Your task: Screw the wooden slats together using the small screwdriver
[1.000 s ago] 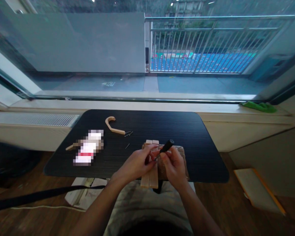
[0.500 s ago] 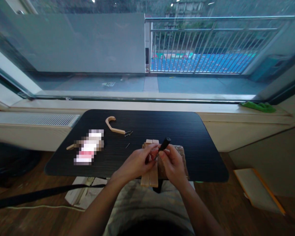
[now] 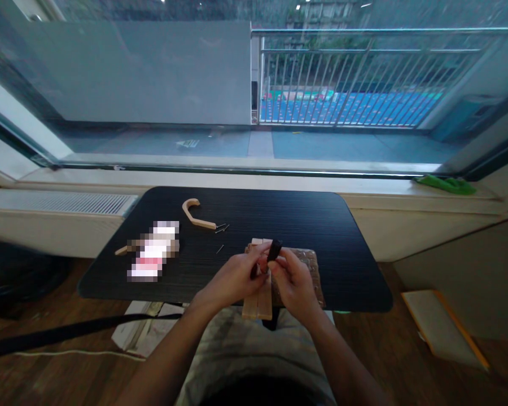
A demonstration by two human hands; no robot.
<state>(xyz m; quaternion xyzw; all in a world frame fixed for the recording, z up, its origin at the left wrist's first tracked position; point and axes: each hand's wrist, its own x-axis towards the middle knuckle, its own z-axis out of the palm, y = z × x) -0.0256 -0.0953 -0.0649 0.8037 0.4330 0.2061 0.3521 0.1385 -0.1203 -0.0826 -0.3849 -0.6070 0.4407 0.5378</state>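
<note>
My right hand (image 3: 292, 276) grips the black handle of a screwdriver (image 3: 275, 249), which stands nearly upright; its tip is hidden by my fingers. Close against it, my left hand (image 3: 241, 276) is closed, its thumb and fingers curled near the screwdriver's lower end. What the left fingers hold is hidden. Beneath both hands lie two pale wooden strips (image 3: 257, 304), side by side and pointing toward me, their near ends past the table edge. A brown, plastic-wrapped block (image 3: 311, 265) sits under and to the right of the strips.
On the black table (image 3: 342, 225) lie a curved wooden hook (image 3: 190, 211), several small screws (image 3: 222, 228) and a lone screw (image 3: 220, 248). A blurred-out rectangular patch (image 3: 156, 251) covers something at left, beside a wooden piece (image 3: 121, 250). A green cloth (image 3: 446, 184) lies on the windowsill.
The screwdriver's handle has swung left and more upright, and its thin shaft no longer shows. My right fingers have shifted slightly left with it. My left hand has hardly moved.
</note>
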